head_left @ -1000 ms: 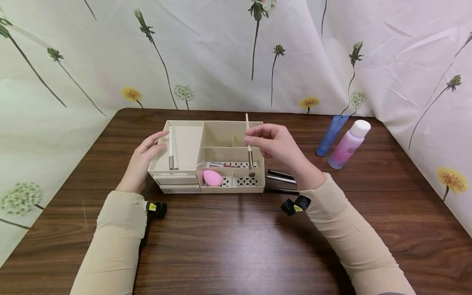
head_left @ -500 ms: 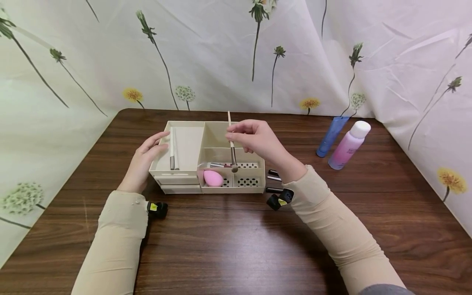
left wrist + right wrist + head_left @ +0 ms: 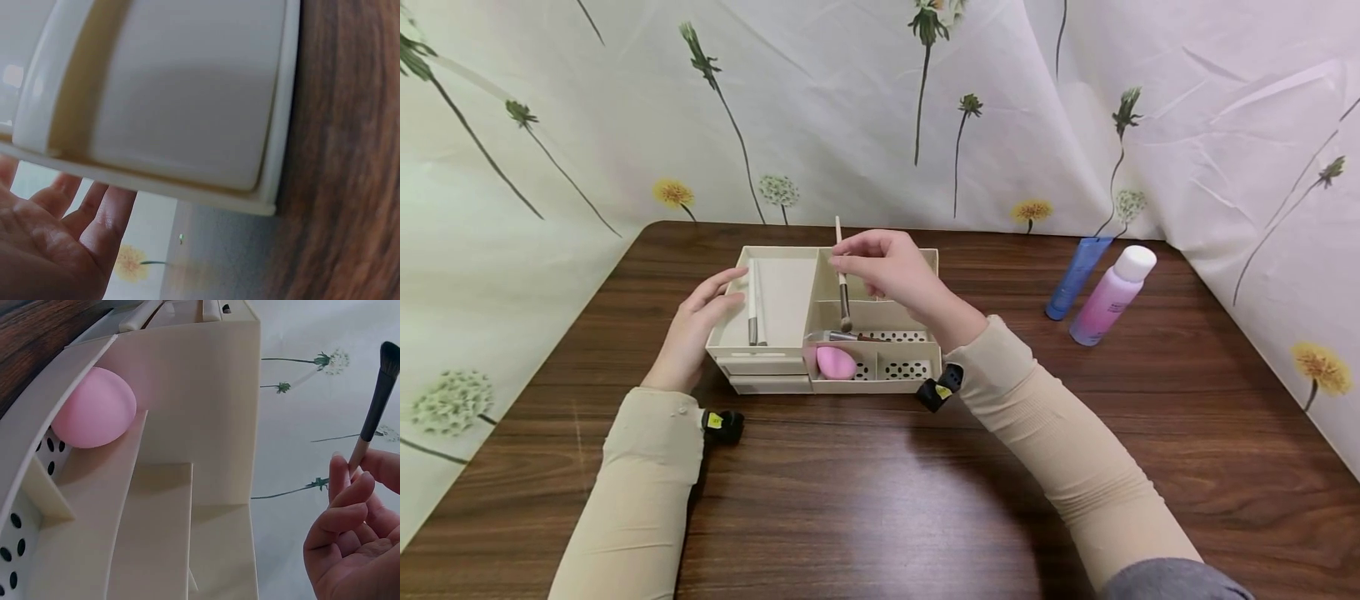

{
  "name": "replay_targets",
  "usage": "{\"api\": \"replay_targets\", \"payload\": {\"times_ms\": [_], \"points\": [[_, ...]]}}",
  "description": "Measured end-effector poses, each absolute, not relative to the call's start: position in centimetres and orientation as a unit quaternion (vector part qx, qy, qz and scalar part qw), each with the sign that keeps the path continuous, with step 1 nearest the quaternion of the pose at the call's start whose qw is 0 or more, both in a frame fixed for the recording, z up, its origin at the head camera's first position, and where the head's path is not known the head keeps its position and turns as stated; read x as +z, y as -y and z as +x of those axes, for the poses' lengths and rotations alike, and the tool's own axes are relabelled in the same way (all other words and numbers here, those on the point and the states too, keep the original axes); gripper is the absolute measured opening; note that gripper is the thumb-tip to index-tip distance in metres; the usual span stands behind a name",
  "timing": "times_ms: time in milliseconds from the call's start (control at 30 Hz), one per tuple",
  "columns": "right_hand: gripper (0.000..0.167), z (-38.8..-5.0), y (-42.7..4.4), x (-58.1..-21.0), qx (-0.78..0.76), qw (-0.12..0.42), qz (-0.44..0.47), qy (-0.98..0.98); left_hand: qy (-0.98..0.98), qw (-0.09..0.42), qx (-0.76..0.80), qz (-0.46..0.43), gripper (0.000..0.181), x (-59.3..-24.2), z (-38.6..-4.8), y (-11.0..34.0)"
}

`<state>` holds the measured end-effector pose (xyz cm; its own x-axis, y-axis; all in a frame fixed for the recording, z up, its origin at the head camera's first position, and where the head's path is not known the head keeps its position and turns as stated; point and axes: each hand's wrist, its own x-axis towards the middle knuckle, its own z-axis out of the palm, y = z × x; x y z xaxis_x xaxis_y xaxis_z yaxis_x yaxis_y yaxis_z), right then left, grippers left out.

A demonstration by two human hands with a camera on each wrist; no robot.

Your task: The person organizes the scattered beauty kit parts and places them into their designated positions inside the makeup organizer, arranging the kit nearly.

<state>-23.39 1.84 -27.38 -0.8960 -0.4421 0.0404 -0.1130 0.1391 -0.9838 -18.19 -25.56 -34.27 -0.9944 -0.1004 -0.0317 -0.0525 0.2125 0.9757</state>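
My right hand [image 3: 891,271] pinches a makeup brush [image 3: 843,292] by its pale handle, holding it above the divided side of a cream desktop organizer [image 3: 790,287]. In the head view its bristles point down; in the right wrist view the dark bristle head [image 3: 390,356] shows apart from the walls. My left hand [image 3: 692,333] rests against the organizer's left side, fingers fairly straight. Two slim white brushes [image 3: 752,308] lie on the left top tray. A pink makeup sponge [image 3: 837,363] sits in the front compartment, and a silver-ended brush [image 3: 842,336] lies in the middle row.
A blue tube [image 3: 1077,279] and a pink-and-purple spray bottle [image 3: 1108,300] with a white cap stand at the right of the wooden table [image 3: 835,492]. A floral cloth [image 3: 850,108] hangs behind. The right forearm covers the area right of the organizer.
My right hand has moved left and slightly away with the makeup brush, from the organizer's right edge toward its middle divider. The left hand stays put. Dark and white sticks at right are now hidden.
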Motion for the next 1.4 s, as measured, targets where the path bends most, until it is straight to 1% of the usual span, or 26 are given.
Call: {"api": "replay_targets", "payload": {"times_ms": [433, 867, 1000, 1400], "points": [[0.022, -24.7, 1.8, -27.3, -0.591, 0.161, -0.192, -0.767, 0.779, 0.015, -0.625, 0.051, 0.049, -34.2, -18.1, 25.5], [0.02, -25.9, 4.1, -27.9, -0.542, 0.157, -0.218, -0.796, 0.775, 0.017, -0.629, 0.05, 0.047, -34.0, -18.0, 25.3], [0.019, -25.8, 4.5, -28.0, -0.521, 0.161, -0.222, -0.808, 0.776, 0.013, -0.629, 0.049, 0.047, -34.0, -18.0, 25.3], [0.019, -25.5, 5.0, -28.5, -0.493, 0.148, -0.241, -0.823, 0.779, 0.014, -0.625, 0.047, 0.048, -34.1, -18.0, 25.4]]}}
